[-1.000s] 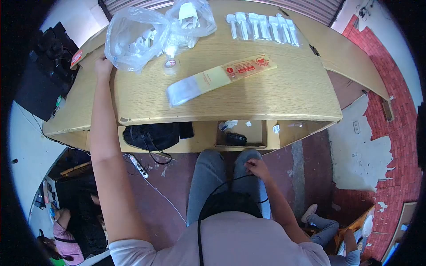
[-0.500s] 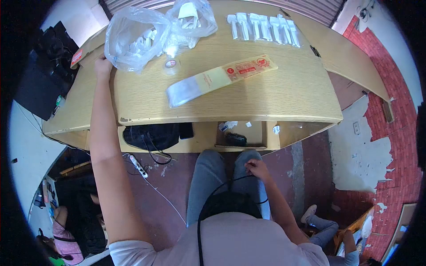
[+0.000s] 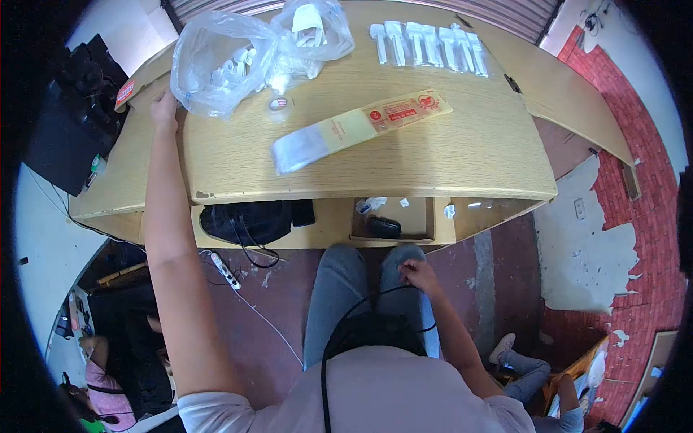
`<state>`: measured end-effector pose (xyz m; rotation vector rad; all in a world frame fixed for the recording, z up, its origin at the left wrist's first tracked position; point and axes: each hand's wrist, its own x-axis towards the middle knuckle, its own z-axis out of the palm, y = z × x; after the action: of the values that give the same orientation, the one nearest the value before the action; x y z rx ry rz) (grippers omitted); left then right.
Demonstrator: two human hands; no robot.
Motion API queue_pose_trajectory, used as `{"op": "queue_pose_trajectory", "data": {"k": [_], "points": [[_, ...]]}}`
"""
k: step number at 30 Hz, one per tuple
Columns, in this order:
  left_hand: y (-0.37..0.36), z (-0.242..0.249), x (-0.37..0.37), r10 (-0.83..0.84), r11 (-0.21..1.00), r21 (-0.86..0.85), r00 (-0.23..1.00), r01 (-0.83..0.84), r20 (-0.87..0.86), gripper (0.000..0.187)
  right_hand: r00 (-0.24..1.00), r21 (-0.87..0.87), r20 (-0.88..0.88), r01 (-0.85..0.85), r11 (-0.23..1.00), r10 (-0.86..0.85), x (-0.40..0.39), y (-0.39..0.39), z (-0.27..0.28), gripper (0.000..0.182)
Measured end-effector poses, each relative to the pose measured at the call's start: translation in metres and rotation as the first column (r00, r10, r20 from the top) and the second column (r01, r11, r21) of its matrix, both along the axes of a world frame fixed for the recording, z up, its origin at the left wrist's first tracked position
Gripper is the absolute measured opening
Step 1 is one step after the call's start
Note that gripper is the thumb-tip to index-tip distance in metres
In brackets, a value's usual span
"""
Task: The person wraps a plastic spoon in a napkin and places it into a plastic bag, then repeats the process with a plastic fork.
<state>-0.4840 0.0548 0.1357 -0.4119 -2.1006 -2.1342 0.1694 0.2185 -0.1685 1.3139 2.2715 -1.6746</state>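
My left hand (image 3: 164, 110) reaches far out to the left part of the wooden table (image 3: 433, 155). It rests against the lower left edge of a clear plastic bag (image 3: 220, 61) full of white plastic pieces. Its fingertips are hidden by the bag. My right hand (image 3: 417, 276) lies on my right knee, fingers curled around a thin black cable (image 3: 361, 303) that runs up from my chest. A long flat packet (image 3: 357, 128) with a red label lies in the middle of the table. A small tape roll (image 3: 279, 105) sits just below the bag.
A row of white plastic spoons (image 3: 427, 43) lies at the table's far edge. Under the table a shelf holds a black bag (image 3: 245, 220) and a small dark object (image 3: 382, 226). A power strip (image 3: 225, 270) lies on the floor. Other people sit lower left and lower right.
My left hand has slid slightly left and farther along the bag's edge. My right hand has stayed on my knee.
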Motion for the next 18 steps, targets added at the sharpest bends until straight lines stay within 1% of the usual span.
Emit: {"op": "queue_pose_trajectory", "data": {"k": [2,3,5,7,8,10,11,13,14,16,17,18], "points": [[0.000,0.003,0.007,0.028,0.999,-0.020,1.000,-0.028,0.005,0.023,0.998,-0.016,-0.056,0.012,1.000,-0.013,0.002,0.000,-0.003,0.021],[0.000,0.002,0.004,0.054,0.999,0.009,0.999,-0.054,0.000,0.022,0.998,-0.016,-0.057,0.012,1.000,-0.012,0.000,0.000,0.001,0.021],[0.001,0.001,-0.003,0.079,0.996,0.039,0.997,-0.079,-0.005,0.021,1.000,-0.018,0.016,-0.006,1.000,0.006,-0.003,0.000,0.010,0.021],[0.001,0.003,-0.002,0.144,0.989,0.036,0.988,-0.146,0.048,0.019,1.000,-0.011,0.000,-0.001,1.000,0.001,-0.003,-0.002,0.015,0.021],[0.001,0.003,-0.001,0.144,0.989,0.035,0.988,-0.146,0.048,0.019,1.000,-0.003,-0.015,0.004,1.000,-0.004,-0.003,-0.002,0.017,0.020],[0.001,0.007,0.007,0.190,0.979,-0.076,0.982,-0.190,0.001,0.019,1.000,0.013,-0.003,-0.013,1.000,0.014,-0.002,0.002,0.003,0.020],[0.001,0.008,0.012,0.190,0.979,-0.078,0.982,-0.189,0.002,0.019,0.999,0.026,0.012,-0.030,0.999,0.029,0.000,0.002,-0.004,0.020],[0.005,0.013,0.024,0.120,0.992,0.035,0.992,-0.122,0.035,0.017,1.000,0.009,0.015,0.000,1.000,0.000,-0.001,0.000,0.000,0.020],[0.006,0.016,0.029,0.120,0.992,0.035,0.992,-0.121,0.035,0.017,0.999,-0.011,0.019,0.029,1.000,-0.029,-0.001,-0.001,0.002,0.020],[0.008,0.024,0.045,0.201,0.980,-0.005,0.978,-0.201,0.055,0.016,1.000,-0.018,0.020,0.024,1.000,-0.024,0.000,0.000,0.000,0.020],[0.007,0.021,0.040,0.201,0.980,-0.006,0.978,-0.201,0.055,0.016,1.000,-0.023,0.017,0.018,1.000,-0.018,0.000,0.001,-0.001,0.019],[0.004,0.016,0.030,0.158,0.987,0.011,0.985,-0.159,0.069,0.016,1.000,-0.024,0.018,0.018,1.000,-0.017,0.000,-0.001,0.001,0.019]]}}
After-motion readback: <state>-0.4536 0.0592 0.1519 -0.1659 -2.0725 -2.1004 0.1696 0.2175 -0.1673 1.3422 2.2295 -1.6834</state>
